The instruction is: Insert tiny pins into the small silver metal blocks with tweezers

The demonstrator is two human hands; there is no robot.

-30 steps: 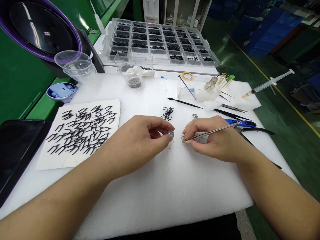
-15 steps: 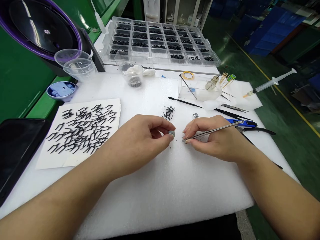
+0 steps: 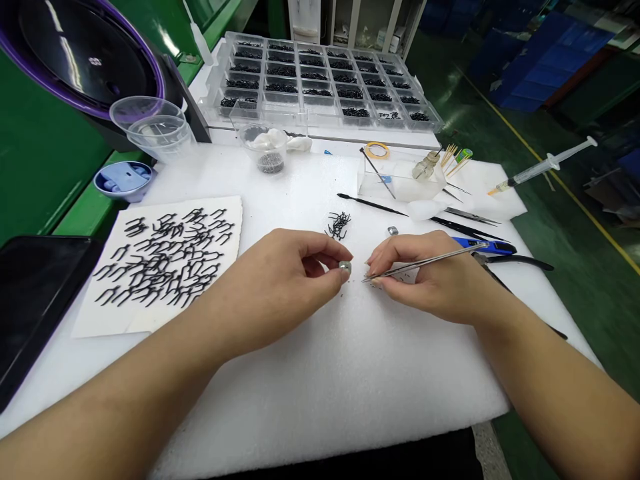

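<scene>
Between thumb and index finger, my left hand [image 3: 295, 287] pinches a small shiny silvery piece [image 3: 345, 266]; its exact kind is too small to make out. Slim metal tweezers [image 3: 425, 262] lie in my right hand [image 3: 420, 273], their tips low over the white foam surface [image 3: 340, 373], beside tiny dark bits [image 3: 404, 277]. A gap separates the two hands. Just beyond them sits a loose heap of short black bent pieces [image 3: 339, 225]. Another small silvery piece [image 3: 393, 231] rests behind my right hand.
A white sheet [image 3: 231, 220] bearing many black bent pieces lies left. A compartment box [image 3: 325, 110] stands at the back. On the right are black-handled pliers [image 3: 520, 262], a blue-handled tool [image 3: 495, 247], and a syringe [image 3: 535, 172]. Clear cups [image 3: 160, 133] stand back left.
Almost nothing differs. Both hands keep their grips and places, and the whole view has shifted by a few pixels.
</scene>
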